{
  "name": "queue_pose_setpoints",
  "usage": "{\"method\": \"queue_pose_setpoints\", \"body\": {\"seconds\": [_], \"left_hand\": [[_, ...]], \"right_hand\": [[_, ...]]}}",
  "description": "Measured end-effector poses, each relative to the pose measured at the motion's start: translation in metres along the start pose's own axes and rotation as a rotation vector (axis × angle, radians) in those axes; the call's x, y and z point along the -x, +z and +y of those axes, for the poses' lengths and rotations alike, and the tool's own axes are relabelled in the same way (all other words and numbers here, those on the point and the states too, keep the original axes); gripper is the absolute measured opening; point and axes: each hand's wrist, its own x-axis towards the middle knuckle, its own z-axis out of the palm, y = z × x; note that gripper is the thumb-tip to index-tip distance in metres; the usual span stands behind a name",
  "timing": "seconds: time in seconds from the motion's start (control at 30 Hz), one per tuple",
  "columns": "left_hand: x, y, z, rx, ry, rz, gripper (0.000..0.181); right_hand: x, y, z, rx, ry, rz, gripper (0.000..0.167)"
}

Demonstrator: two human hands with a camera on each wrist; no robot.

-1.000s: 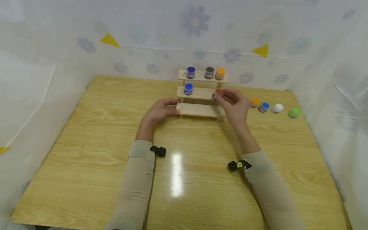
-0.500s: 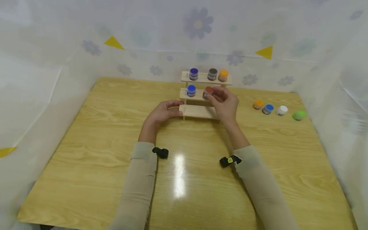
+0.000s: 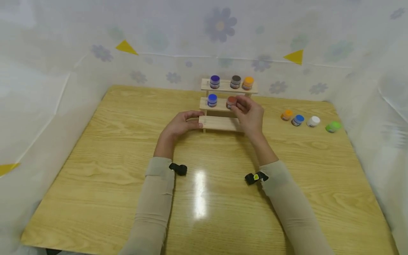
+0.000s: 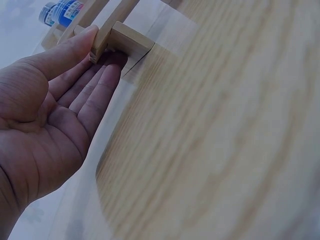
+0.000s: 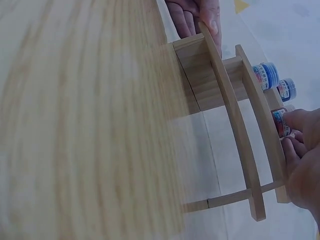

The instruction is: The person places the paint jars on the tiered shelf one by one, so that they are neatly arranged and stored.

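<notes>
A three-tier wooden rack [image 3: 220,123] stands toward the back of the table. My left hand [image 3: 181,124] holds the left end of its lowest tier, as the left wrist view shows with the thumb on the board's end [image 4: 112,37]. On the middle tier, my right hand [image 3: 251,115] pinches a small paint jar with a red-brown lid [image 3: 231,102] between thumb and fingers. A blue-lidded paint jar [image 3: 212,100] sits to its left on that tier. Along the top tier are a purple-lidded jar [image 3: 215,81], a dark-lidded jar [image 3: 235,81] and an orange-lidded jar [image 3: 248,83].
Right of the rack, another orange-lidded jar [image 3: 287,114], a blue-lidded jar [image 3: 298,120], a white-lidded jar [image 3: 313,122] and a green-lidded jar [image 3: 333,126] form a row on the table [image 3: 105,159]. A flowered white sheet [image 3: 172,28] hangs behind and at both sides.
My right hand has shifted left along the middle tier with the red-brown-lidded paint jar, from near its right end toward the blue-lidded jar. The left hand keeps its hold on the rack.
</notes>
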Motion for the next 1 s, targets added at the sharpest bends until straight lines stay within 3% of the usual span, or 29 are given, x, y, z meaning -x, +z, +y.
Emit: {"method": "queue_pose_setpoints", "body": {"seconds": [0.27,0.63,1.0], "left_hand": [[0.001,-0.003,0.0,-0.004,0.004,0.017,0.052],[0.001,-0.001,0.001,0.011,-0.003,0.01,0.053],[0.0,0.001,0.001,-0.001,-0.005,0.015,0.052]], "right_hand": [[0.002,-0.005,-0.005,-0.021,0.012,0.021,0.038],[0.004,-0.034,0.001,-0.051,0.002,0.079,0.034],[0.012,-0.071,0.012,0.054,0.048,0.131,0.035]]}}
